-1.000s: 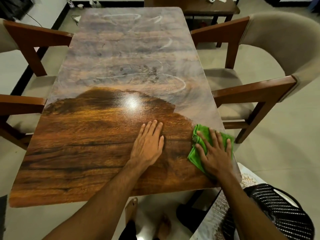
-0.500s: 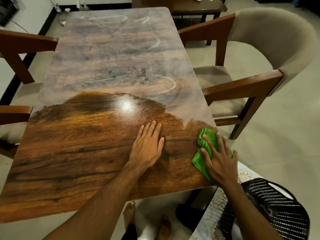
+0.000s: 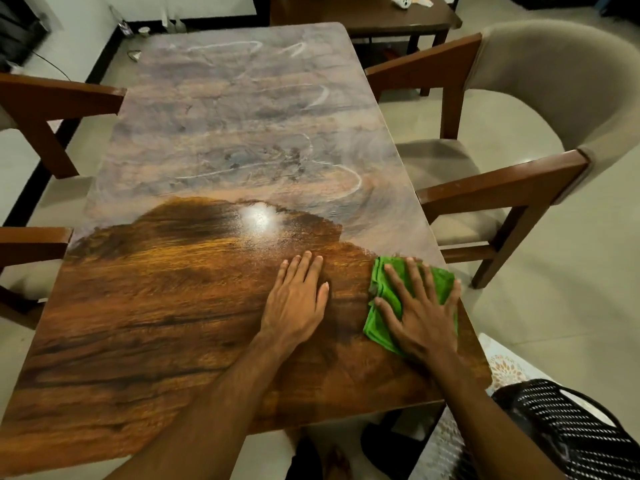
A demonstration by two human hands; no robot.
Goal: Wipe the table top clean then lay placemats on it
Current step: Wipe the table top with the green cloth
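— Where is the right hand?

— Flat and palm down, fingers spread and straight, pressing on the green cloth. No finger curls round it.

— And how does the cloth lie relative to that hand?

— Directly under it, folded into a bunched pad. Green shows past the fingertips, to the left on the thumb side, and a little on the right by the little finger. It lies at the right edge of the bench, in the near part.

— The left hand?

— Just beside it on the left, apart from the cloth. It is also flat on the bench, fingers straight and close together, holding nothing.

— What does the bench top look like around them?

— Glossy dark wood grain under both hands and across the near half, with a bright glare spot beyond the left fingertips. The far half carries a pale hazy film with white curved streaks. The cloth's far edge sits near where gloss meets haze.

— Further out?

— A padded chair with wooden arms on the right side, wooden chair arms on the left, and a small dark table past the far end. There is also a black mesh object at the lower right. I cannot tell what it is.
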